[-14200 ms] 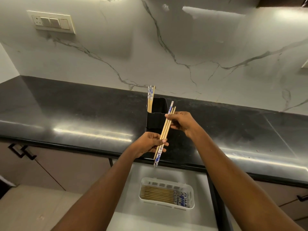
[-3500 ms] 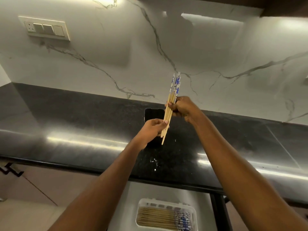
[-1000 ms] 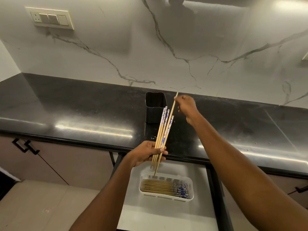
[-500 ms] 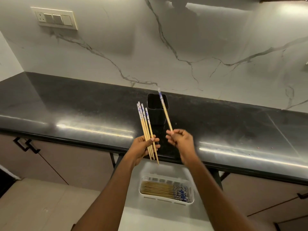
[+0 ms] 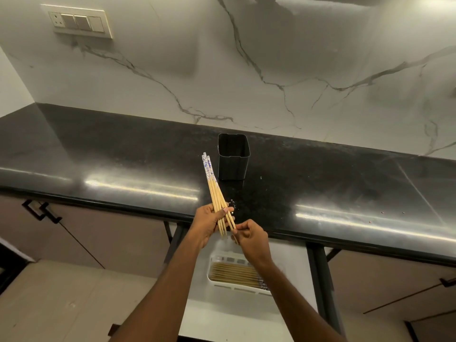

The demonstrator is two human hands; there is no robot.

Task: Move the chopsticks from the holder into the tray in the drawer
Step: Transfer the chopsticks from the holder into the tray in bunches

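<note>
Black desk [image 5: 345,183] spans mid-frame; at its front edge left grip [image 5: 209,225] clasps blue-topped wooden chopsticks [image 5: 213,191], right grip [image 5: 249,239] pinching their tips.

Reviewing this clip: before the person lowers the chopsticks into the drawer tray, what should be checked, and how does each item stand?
1. Left hand grips the bundle of wooden chopsticks with blue-patterned tops: ok.
2. Lower tips evened: not ok; they splay, and the right hand pinches one tip.
3. Black square holder emptied: ok, nothing stands out of it.
4. White drawer open below the counter: ok.
5. Room in the white plastic tray: cannot tell; sticks already lie in it and the right forearm hides one end.
</note>
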